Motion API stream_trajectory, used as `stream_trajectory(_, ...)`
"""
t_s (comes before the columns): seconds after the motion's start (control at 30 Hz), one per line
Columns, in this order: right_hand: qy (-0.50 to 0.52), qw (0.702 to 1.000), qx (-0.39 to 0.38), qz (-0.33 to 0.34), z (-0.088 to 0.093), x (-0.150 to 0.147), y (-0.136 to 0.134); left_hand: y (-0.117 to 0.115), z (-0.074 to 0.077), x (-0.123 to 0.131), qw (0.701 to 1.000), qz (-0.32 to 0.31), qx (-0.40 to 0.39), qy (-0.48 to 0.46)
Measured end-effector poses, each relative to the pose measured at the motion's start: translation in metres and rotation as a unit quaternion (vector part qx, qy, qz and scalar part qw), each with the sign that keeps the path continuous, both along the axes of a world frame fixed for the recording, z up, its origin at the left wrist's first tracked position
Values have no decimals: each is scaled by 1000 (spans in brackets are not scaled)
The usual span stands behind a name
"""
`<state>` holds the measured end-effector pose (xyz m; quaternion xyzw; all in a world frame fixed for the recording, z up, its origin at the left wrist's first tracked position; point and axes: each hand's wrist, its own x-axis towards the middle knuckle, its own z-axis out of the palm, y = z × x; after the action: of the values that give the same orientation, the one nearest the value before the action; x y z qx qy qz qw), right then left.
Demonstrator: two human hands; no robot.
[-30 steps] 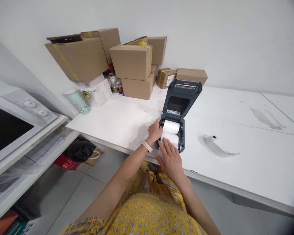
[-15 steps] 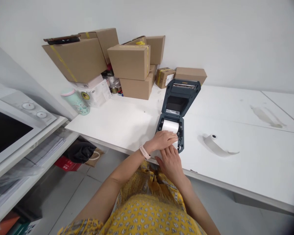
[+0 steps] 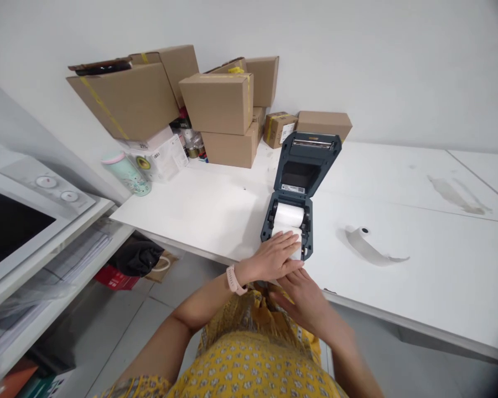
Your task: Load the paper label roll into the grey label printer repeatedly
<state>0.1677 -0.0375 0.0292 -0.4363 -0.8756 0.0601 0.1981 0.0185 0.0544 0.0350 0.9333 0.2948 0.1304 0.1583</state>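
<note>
A dark blue label printer (image 3: pixel 301 182) stands open near the front edge of the white table (image 3: pixel 398 276), its lid tipped back. A white paper roll (image 3: pixel 289 214) lies in its bay. My left hand (image 3: pixel 271 257) lies flat over the printer's front, fingers stretched out on the white paper there. A pink watch band is on that wrist. My right hand (image 3: pixel 305 298) sits just below and in front of the left one, at the table edge, palm partly up with fingers loosely apart, holding nothing I can see.
Several cardboard boxes (image 3: pixel 218 102) are stacked at the back left against the wall. A mint green cup (image 3: pixel 126 172) stands beside white cartons. A loose paper roll (image 3: pixel 363 243) with a trailing strip lies right of the printer. A white appliance (image 3: pixel 20 215) sits on shelving at left.
My left hand has moved from the printer's left side across its front onto the paper. My right hand has drawn back from the paper toward my body.
</note>
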Motion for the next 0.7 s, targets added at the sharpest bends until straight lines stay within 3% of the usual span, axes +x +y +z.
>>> stream_trajectory(0.07, 37, 992, -110, 52, 34, 27, 3, -12, -5, -6, 1000, 6, 2, -13)
stream_trajectory(0.13, 121, 990, -69, -15, 66, 54, 28, -24, -11, -10, 1000, 17, 13, -19)
stream_trajectory(0.17, 173, 982, -2, -71, 80, 65, 49, -30, -15, -11, 999, 25, 21, -20)
stream_trajectory(0.23, 266, 933, 138, -196, 102, 80, 108, -41, -22, -11, 998, 46, 42, -23)
stream_trajectory(0.27, 299, 913, 156, -231, 111, 83, 142, -47, -26, -10, 997, 53, 53, -23)
stream_trajectory(0.37, 435, 872, 51, -218, 128, 85, 238, -61, -34, -7, 994, 68, 80, -18)
stream_trajectory(0.43, 439, 875, 9, -204, 133, 82, 276, -68, -38, -6, 993, 74, 90, -13)
stream_trajectory(0.53, 413, 890, 21, -193, 131, 77, 275, -73, -39, -8, 992, 73, 99, -9)
stream_trajectory(0.6, 404, 894, 66, -183, 120, 72, 241, -74, -37, -10, 992, 70, 101, -8)
stream_trajectory(0.7, 370, 909, 133, -136, 90, 59, 173, -73, -34, -11, 993, 67, 93, -22)
